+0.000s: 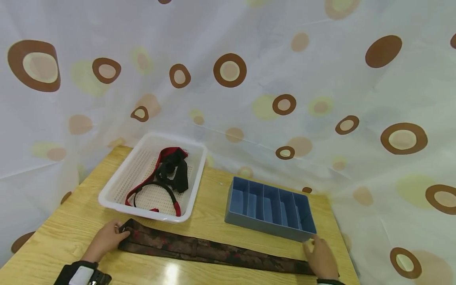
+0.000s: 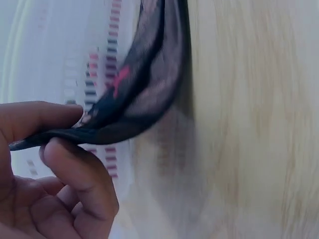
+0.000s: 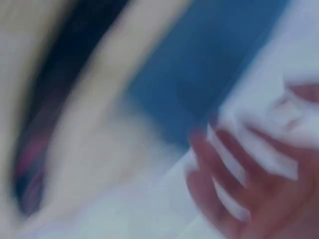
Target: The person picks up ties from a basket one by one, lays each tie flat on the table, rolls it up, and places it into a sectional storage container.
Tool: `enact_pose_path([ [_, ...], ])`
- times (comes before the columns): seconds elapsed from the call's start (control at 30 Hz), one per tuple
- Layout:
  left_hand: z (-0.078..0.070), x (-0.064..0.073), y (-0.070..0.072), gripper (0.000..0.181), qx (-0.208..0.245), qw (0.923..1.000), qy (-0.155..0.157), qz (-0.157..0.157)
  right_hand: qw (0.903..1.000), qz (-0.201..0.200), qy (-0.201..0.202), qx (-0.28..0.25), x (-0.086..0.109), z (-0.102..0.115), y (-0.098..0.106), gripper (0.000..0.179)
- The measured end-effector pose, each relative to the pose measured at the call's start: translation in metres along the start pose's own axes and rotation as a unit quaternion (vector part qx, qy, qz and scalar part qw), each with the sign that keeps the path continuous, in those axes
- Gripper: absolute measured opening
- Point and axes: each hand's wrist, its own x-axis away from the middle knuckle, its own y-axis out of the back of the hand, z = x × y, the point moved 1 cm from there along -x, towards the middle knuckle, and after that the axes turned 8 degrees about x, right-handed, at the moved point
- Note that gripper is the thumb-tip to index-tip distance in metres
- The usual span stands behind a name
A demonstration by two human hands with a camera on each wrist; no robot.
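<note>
A dark brown patterned necktie (image 1: 213, 252) with red spots lies stretched across the wooden table, a keeper loop showing near its middle. My left hand (image 1: 107, 238) pinches its wide end between thumb and finger. In the left wrist view, that end of the tie (image 2: 144, 94) is raised and curves down toward the table. Over the narrow end at the right, my right hand (image 1: 322, 257) has loosely bent fingers. The blurred right wrist view shows the right hand (image 3: 249, 184) with spread fingers, holding nothing, apart from the tie (image 3: 50, 109).
Behind the left hand stands a white plastic basket (image 1: 199, 174) holding red and black fabric strips (image 1: 181, 176) and a black curved band (image 1: 167, 186). A blue divided tray (image 1: 263, 225) sits just beyond the right hand. A spotted curtain (image 1: 228, 99) hangs behind the table.
</note>
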Motion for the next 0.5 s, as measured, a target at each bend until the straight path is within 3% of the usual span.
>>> enact_pose_path([
  [0.03, -0.002, 0.001, -0.003, 0.022, -0.001, 1.0, -0.005, -0.003, 0.9977, 0.03, 0.054, -0.03, 0.006, 0.026, 0.004, 0.039],
  [0.07, -0.004, 0.003, -0.005, 0.022, -0.004, 0.9999, -0.009, -0.006, 0.9891, 0.078, 0.105, -0.067, 0.011, 0.054, 0.006, 0.037],
  [0.17, -0.012, 0.007, -0.014, 0.021, -0.014, 0.9993, -0.03, -0.017, 0.9387, 0.204, 0.227, -0.16, 0.029, 0.135, 0.002, 0.033],
  [0.23, -0.015, 0.01, -0.021, 0.021, -0.029, 0.9983, -0.043, -0.025, 0.9075, 0.235, 0.299, -0.179, 0.039, 0.181, -0.01, 0.03],
  [0.27, -0.016, 0.011, -0.024, 0.021, -0.036, 0.9978, -0.048, -0.028, 0.8997, 0.234, 0.326, -0.172, 0.042, 0.204, -0.018, 0.027],
  [0.37, -0.019, 0.014, -0.032, 0.022, -0.056, 0.9963, -0.056, -0.033, 0.8883, 0.184, 0.402, -0.124, 0.048, 0.262, -0.043, 0.022],
  [0.5, -0.023, 0.016, -0.039, 0.022, -0.065, 0.9951, -0.066, -0.035, 0.8753, 0.101, 0.472, -0.031, 0.047, 0.319, -0.072, 0.027],
])
